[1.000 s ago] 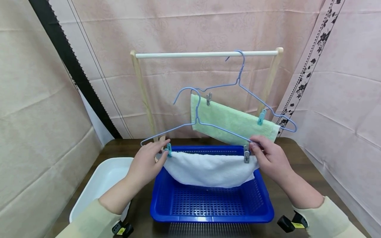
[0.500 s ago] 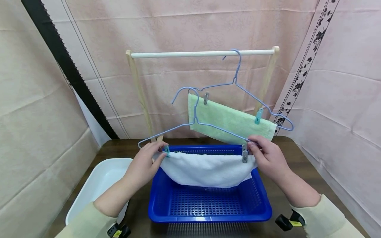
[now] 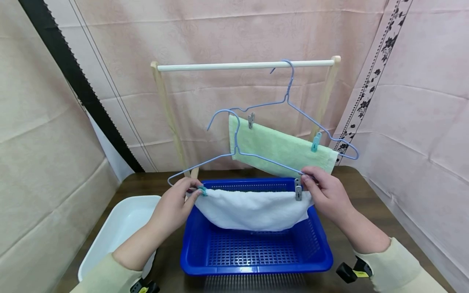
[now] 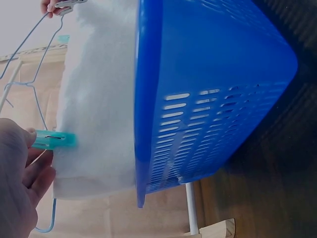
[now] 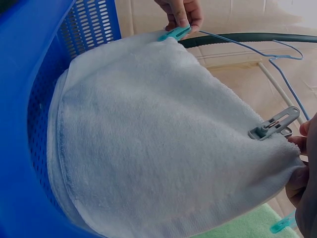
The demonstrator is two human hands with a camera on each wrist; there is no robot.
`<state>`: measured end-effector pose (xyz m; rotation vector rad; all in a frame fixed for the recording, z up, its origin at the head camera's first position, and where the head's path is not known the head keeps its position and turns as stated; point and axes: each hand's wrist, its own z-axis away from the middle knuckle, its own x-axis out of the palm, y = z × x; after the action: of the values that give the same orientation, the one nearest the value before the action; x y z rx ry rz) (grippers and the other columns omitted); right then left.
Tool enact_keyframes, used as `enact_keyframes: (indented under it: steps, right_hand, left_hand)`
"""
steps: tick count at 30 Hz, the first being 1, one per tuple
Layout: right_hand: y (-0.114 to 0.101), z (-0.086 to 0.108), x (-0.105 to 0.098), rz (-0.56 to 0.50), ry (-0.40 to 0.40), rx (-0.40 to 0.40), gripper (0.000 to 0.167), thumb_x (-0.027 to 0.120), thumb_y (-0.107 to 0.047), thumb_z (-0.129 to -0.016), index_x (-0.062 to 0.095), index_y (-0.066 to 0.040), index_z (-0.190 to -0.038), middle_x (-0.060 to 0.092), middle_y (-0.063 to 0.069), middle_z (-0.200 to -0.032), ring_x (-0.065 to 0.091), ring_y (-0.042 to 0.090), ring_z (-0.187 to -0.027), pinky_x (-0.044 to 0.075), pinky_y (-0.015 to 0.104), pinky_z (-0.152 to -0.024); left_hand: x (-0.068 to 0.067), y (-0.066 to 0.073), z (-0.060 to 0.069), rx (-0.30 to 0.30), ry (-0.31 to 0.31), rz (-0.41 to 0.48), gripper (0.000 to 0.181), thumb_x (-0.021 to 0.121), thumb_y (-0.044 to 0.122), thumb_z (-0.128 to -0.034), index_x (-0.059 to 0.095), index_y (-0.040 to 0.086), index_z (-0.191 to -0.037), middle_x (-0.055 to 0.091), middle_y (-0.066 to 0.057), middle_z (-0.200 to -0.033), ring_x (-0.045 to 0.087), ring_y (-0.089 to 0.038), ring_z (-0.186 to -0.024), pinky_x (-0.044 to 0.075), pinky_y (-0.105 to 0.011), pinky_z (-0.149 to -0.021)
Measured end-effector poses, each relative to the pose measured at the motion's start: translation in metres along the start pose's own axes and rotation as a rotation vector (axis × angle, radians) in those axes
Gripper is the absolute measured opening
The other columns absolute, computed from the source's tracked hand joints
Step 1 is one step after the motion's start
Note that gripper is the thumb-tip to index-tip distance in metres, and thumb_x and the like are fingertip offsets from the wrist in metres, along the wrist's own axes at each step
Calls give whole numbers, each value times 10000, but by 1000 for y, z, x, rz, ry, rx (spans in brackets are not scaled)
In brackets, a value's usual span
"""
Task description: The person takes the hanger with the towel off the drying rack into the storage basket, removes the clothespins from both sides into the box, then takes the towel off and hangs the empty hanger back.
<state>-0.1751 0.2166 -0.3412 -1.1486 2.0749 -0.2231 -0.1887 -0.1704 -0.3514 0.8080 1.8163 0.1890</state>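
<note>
A white towel (image 3: 253, 211) hangs from a blue wire clothes hanger (image 3: 220, 156) above a blue perforated basket (image 3: 256, 269). My left hand (image 3: 175, 203) pinches the teal clothespin (image 4: 53, 140) at the towel's left end, thumb on one side and fingers behind. At the other end, a grey clothespin (image 5: 273, 124) clips the towel. Beside it my right hand (image 3: 327, 195) grips the hanger's right end together with the towel's corner; its fingers are partly hidden in the right wrist view. The hanger's hook is free in the air.
Behind stands a rack with a white bar (image 3: 220, 66). On it hangs another blue hanger (image 3: 311, 118) with a green towel (image 3: 271, 142), clipped by a grey and a teal clothespin. A white tray (image 3: 122, 215) lies left of the basket on the dark wooden table (image 3: 360, 195).
My left fingers have closed over the teal clothespin, which has tipped from near upright and shows less. The head view has shifted slightly. My right hand keeps its hold.
</note>
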Motion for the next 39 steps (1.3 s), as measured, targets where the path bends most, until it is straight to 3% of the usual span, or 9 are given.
enact_keyframes:
  steps: [8, 19, 25, 34, 39]
  right_hand:
    - [0, 0, 0, 10, -7, 10, 183, 589, 60, -942, 656, -51, -1071, 618, -32, -849, 542, 54, -762, 449, 137, -656]
    - [0, 0, 0, -3, -5, 4, 207, 588, 74, -937, 659, -65, -1074, 621, -25, -842, 544, 55, -757, 451, 135, -657]
    - [0, 0, 1, -9, -6, 3, 205, 586, 73, -938, 659, -63, -1072, 621, -25, -838, 544, 55, -752, 448, 137, -655]
    - [2, 0, 2, -9, -5, 14, 190, 584, 60, -945, 662, -60, -1070, 626, -25, -843, 548, 51, -760, 444, 136, -668]
    - [3, 0, 2, -6, 0, 17, 176, 577, 48, -955, 661, -63, -1063, 619, -29, -837, 539, 51, -750, 434, 147, -659]
  left_hand:
    - [2, -4, 2, 15, 39, 111, 135, 672, 107, -949, 635, 127, -1077, 639, -8, -1088, 621, -155, -950, 547, -390, -812]
    - [1, -10, 0, -108, 1, 320, 130, 597, 125, -997, 578, 101, -1123, 636, -38, -1153, 634, -185, -1053, 532, -423, -928]
    - [1, -15, -1, -184, 4, 464, 163, 575, 142, -1011, 557, 71, -1156, 642, -76, -1106, 668, -208, -995, 552, -323, -879]
    - [-4, -18, -1, -240, -18, 597, 240, 532, 191, -1034, 522, 50, -1228, 623, -134, -1157, 684, -248, -1055, 531, -300, -889]
    - [-5, -20, 0, -236, -39, 643, 316, 507, 207, -1047, 475, 46, -1317, 596, -139, -1222, 662, -262, -1111, 516, -309, -920]
